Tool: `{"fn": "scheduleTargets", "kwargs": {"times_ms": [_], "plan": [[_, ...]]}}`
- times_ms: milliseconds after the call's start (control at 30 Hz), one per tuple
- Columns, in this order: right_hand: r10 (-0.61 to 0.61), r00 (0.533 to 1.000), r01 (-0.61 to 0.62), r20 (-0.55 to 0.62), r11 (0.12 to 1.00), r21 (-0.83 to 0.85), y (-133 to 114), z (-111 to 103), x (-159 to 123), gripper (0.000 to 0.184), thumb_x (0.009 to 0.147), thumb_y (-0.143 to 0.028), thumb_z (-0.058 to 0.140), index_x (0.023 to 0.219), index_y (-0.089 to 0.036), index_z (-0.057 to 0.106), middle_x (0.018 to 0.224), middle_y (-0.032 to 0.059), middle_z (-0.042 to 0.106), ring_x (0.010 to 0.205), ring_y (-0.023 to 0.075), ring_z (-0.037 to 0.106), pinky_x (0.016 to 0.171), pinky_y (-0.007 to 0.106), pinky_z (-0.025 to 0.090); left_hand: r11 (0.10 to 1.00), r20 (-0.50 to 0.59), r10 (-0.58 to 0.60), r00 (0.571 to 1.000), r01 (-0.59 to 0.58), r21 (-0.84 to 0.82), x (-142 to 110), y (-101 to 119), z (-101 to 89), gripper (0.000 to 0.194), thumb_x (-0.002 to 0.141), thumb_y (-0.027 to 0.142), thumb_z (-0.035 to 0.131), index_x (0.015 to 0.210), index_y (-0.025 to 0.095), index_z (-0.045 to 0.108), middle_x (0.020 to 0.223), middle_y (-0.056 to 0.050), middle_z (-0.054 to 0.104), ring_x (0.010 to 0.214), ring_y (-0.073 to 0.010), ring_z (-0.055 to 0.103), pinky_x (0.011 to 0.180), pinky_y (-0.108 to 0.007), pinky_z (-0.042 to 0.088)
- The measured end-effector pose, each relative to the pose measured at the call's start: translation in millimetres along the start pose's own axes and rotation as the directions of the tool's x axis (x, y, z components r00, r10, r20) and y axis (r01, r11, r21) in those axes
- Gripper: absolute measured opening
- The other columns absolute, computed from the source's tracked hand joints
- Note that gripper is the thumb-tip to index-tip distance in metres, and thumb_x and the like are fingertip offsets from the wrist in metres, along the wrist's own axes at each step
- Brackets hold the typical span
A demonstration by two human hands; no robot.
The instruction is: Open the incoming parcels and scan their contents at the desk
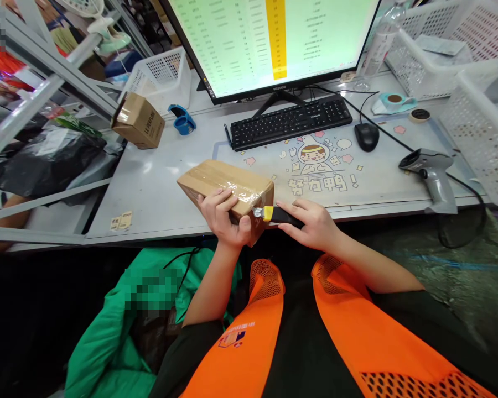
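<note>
My left hand [223, 216] grips the near end of a taped brown cardboard box [226, 182], which is tilted at the desk's front edge. My right hand [311, 222] is closed round a black and yellow utility knife [276, 215]. Its short blade touches the box's near right corner. Both forearms reach out over an orange mesh vest.
A second small cardboard box [138, 120] lies at the left of the desk [161, 188]. Behind are a black keyboard [290, 121], mouse [366, 136], monitor [269, 44], blue tape dispenser [181, 119] and white baskets [477, 105]. A grey barcode scanner [434, 171] lies right. A green bag [120, 331] sits lower left.
</note>
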State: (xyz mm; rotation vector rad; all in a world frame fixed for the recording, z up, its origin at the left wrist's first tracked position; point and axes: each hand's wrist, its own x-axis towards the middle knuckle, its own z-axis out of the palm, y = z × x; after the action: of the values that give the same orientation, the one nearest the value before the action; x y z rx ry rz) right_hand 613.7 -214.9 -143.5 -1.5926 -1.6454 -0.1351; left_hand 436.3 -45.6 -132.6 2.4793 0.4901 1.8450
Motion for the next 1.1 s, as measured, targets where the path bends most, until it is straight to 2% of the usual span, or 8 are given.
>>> {"fn": "scheduleTargets", "kwargs": {"times_ms": [133,200,300,400,467,600,700,1100], "plan": [[0.031,0.999,-0.029,0.034,0.998,-0.051,12.2,-7.3,4.6,0.053,0.105,-0.055,0.063,0.146,-0.024,0.072,0.097,0.0092,0.073,0.086,0.0234,0.068,0.077,0.034,0.056,0.997,0.016,-0.025,1.000,0.024,0.067,-1.1,0.3,1.4,0.043,0.102,0.064,0.041,0.109,0.026,0.060,0.110,-0.012,0.070,0.113,-0.0340,0.068,0.111,-0.062,0.044],[0.173,0.984,-0.169,0.034,0.979,-0.113,40.1,-18.3,7.7,0.052,0.103,-0.055,0.066,0.144,-0.024,0.074,0.102,0.0115,0.076,0.088,0.0264,0.070,0.079,0.037,0.058,0.996,0.004,-0.011,1.000,0.010,0.091,-2.8,0.8,0.2,0.044,0.101,0.066,0.039,0.105,0.026,0.058,0.106,-0.012,0.069,0.109,-0.0336,0.069,0.111,-0.063,0.045],[0.513,0.857,-0.506,-0.038,0.828,-0.243,92.7,-41.3,6.0,0.052,0.100,-0.052,0.067,0.139,-0.020,0.077,0.107,0.0161,0.080,0.095,0.0336,0.073,0.085,0.044,0.059,0.995,-0.027,-0.001,1.000,0.004,0.104,-6.4,1.2,-10.3,0.047,0.099,0.071,0.039,0.100,0.027,0.056,0.103,-0.011,0.067,0.105,-0.0331,0.069,0.111,-0.065,0.045],[0.627,0.773,-0.633,-0.098,0.752,-0.182,112.4,-56.4,-6.8,0.054,0.098,-0.051,0.067,0.140,-0.019,0.077,0.119,0.0165,0.080,0.111,0.0384,0.073,0.096,0.050,0.058,0.996,0.051,-0.034,0.998,0.030,0.079,-10.3,-1.5,-30.1,0.048,0.094,0.075,0.054,0.101,0.027,0.055,0.107,-0.011,0.068,0.110,-0.0340,0.070,0.111,-0.065,0.048],[0.559,0.823,-0.566,-0.102,0.821,-0.073,94.0,-54.6,-17.6,0.053,0.099,-0.051,0.066,0.141,-0.018,0.076,0.124,0.0153,0.079,0.115,0.0370,0.074,0.099,0.050,0.059,0.999,0.086,-0.036,0.996,0.034,0.027,-12.9,-4.1,-41.3,0.045,0.093,0.070,0.062,0.103,0.027,0.055,0.110,-0.011,0.069,0.113,-0.0341,0.070,0.109,-0.063,0.051],[0.237,0.971,-0.235,-0.014,0.969,0.069,18.3,-32.1,-30.6,0.050,0.104,-0.049,0.065,0.143,-0.019,0.073,0.112,0.0126,0.079,0.098,0.0288,0.076,0.089,0.041,0.062,0.999,0.032,-0.023,0.999,0.022,0.031,-16.8,-3.3,-41.9,0.041,0.092,0.067,0.061,0.104,0.028,0.057,0.108,-0.010,0.070,0.112,-0.0343,0.069,0.109,-0.063,0.049],[0.045,0.997,-0.049,0.063,0.996,0.077,-19.9,-14.3,-28.1,0.049,0.107,-0.049,0.062,0.144,-0.019,0.072,0.094,0.0092,0.073,0.082,0.0240,0.071,0.074,0.036,0.060,0.992,0.044,-0.098,0.994,0.094,0.090,-16.6,2.0,-31.6,0.046,0.089,0.072,0.055,0.099,0.027,0.056,0.107,-0.012,0.069,0.114,-0.0359,0.067,0.111,-0.065,0.046],[0.006,1.000,-0.007,-0.016,0.998,-0.061,-11.8,-4.0,-14.2,0.050,0.108,-0.050,0.059,0.140,-0.015,0.075,0.091,0.0089,0.071,0.077,0.0212,0.068,0.070,0.032,0.056,0.999,0.002,0.043,0.999,-0.043,0.031,-9.8,5.8,-33.0,0.025,0.088,0.042,0.071,0.103,0.025,0.061,0.110,-0.009,0.075,0.115,-0.0330,0.071,0.102,-0.054,0.055]]}}
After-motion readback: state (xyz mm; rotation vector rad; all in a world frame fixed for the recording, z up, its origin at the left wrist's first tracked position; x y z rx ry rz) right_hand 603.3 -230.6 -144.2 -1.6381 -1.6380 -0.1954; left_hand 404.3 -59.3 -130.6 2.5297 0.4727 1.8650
